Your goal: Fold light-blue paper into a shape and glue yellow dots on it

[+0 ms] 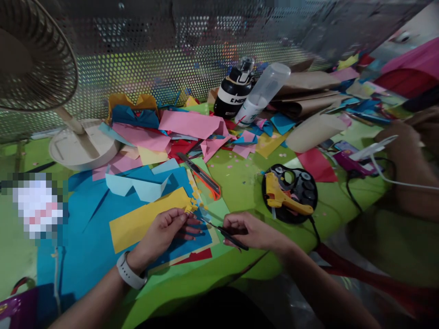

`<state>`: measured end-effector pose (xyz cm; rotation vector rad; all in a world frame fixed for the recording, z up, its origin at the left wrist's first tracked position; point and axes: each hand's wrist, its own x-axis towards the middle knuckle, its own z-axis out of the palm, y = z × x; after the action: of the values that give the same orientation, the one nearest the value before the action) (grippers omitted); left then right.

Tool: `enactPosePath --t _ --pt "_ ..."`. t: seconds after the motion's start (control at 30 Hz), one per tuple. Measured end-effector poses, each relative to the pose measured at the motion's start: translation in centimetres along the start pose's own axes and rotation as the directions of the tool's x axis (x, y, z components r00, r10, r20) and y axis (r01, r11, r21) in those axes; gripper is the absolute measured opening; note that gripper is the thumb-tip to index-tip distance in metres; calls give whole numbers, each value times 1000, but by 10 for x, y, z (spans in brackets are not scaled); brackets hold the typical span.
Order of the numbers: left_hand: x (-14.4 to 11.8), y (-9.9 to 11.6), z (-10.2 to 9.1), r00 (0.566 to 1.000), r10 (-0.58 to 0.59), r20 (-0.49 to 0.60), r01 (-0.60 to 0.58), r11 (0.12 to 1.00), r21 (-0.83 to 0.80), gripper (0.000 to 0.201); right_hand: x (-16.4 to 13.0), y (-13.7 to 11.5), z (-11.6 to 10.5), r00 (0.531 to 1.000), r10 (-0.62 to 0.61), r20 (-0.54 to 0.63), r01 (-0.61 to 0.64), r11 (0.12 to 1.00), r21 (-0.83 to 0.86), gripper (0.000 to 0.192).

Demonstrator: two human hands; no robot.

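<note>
Yellow paper scrap (pixel 188 209) pinched by left hand (pixel 163 233); right hand (pixel 247 230) grips scissors (pixel 222 230).

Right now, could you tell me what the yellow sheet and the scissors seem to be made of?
The yellow sheet looks like matte craft paper: flat, thin, cleanly cut edges. The scissors seem to have slim, dark metal blades and black, probably plastic handles, mostly hidden inside the right hand.

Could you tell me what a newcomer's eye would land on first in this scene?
Probably the two hands low in the middle: the left hand pinches a small yellow paper piece while the right hand works black scissors at it. Around them coloured paper sheets litter the green table, with a yellow glue gun just right.
</note>
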<state>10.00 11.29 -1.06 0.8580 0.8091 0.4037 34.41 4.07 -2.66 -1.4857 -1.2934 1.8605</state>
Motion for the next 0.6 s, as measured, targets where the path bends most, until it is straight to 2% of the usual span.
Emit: enactPosePath --t 0.17,0.6 --pt "-1 1 1 1000 -3 5 3 1000 -3 41 0 -4 1 1000 6 1 -6 1000 2 42" --pt "0 -1 0 1000 -3 5 3 1000 -2 37 1 0 0 1000 11 10 -11 1000 -5 44"
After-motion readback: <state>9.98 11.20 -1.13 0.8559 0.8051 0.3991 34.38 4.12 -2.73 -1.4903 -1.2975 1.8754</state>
